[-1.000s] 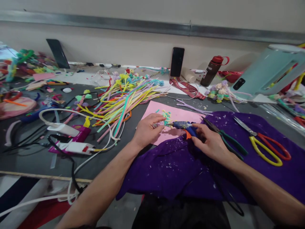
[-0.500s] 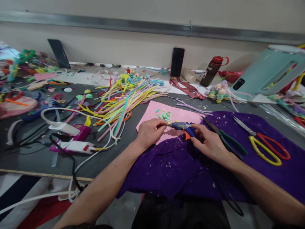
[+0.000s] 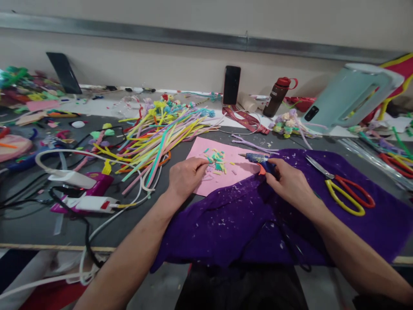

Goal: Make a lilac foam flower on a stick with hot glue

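Blue glue gun (image 3: 258, 158), light and rigid: I judge the grip safest. Right hand (image 3: 288, 185) clasps it; left hand (image 3: 185, 176), at nine o'clock, pinches scraps (image 3: 216, 161).

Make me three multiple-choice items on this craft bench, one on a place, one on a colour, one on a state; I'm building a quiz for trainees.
1. Where do the scissors lie?
A. on the purple cloth
B. on the pink sheet
C. beside the water bottle

2. What colour are the scissors' handles?
A. green and white
B. yellow and red
C. all black

3. What is the right hand doing?
A. lying flat and empty
B. holding the scissors
C. gripping the glue gun

Answers: 1 A, the scissors rest on the cloth to the right of the right hand. 2 B, one loop is yellow, the other red. 3 C, the fingers close round the gun, its nozzle pointing over the pink sheet, while the left hand rests at the coloured bits on that sheet.
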Tool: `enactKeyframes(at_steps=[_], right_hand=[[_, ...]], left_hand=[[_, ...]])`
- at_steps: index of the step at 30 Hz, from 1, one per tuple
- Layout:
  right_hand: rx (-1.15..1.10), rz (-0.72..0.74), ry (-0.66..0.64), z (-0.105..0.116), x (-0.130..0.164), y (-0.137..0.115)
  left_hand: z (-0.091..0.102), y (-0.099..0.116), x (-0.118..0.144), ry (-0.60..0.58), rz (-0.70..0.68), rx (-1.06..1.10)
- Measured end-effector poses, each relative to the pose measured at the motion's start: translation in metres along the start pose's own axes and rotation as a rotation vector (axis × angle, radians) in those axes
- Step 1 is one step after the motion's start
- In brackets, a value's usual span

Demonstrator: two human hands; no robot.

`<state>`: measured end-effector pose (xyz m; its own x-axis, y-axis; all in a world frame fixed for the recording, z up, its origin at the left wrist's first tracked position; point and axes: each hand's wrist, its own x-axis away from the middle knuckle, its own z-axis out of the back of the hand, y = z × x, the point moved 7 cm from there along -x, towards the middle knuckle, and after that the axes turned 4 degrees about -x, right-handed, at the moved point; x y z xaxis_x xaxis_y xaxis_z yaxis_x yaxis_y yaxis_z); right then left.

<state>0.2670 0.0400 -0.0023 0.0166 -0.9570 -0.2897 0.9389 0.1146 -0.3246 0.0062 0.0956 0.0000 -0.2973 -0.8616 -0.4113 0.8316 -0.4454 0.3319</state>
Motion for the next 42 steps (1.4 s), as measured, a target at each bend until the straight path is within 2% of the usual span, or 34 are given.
enactKeyframes(at_steps=[4,7,11,14,17,20,30,42], right_hand=[[0.015,0.042,-0.049,-0.011,0.0,-0.005],[-0.03,0.032,-0.047,-0.009,-0.001,-0.007],[-0.117,0.009,0.025,0.013,-0.003,0.002],[-0.133,-0.049,0.155,0.037,-0.004,0.019],[-0.161,-0.114,0.193,0.047,-0.005,0.033],[-0.214,-0.087,0.141,0.04,-0.005,0.031],[-0.206,0.08,-0.078,-0.004,-0.002,-0.018],[0.189,0.005,-0.047,-0.022,-0.004,0.007]], left_hand=[[0.003,-0.002,0.0,0.007,0.051,-0.017],[0.005,-0.001,0.0,0.008,0.044,-0.048],[0.002,0.001,0.0,-0.023,-0.017,-0.051],[-0.002,-0.002,0.0,-0.042,0.0,-0.06],[-0.004,-0.006,0.0,-0.065,0.04,-0.074],[-0.004,-0.006,0.0,-0.087,0.051,-0.091],[-0.002,0.001,-0.001,-0.035,-0.021,-0.135],[0.002,-0.006,0.003,0.033,0.007,-0.071]])
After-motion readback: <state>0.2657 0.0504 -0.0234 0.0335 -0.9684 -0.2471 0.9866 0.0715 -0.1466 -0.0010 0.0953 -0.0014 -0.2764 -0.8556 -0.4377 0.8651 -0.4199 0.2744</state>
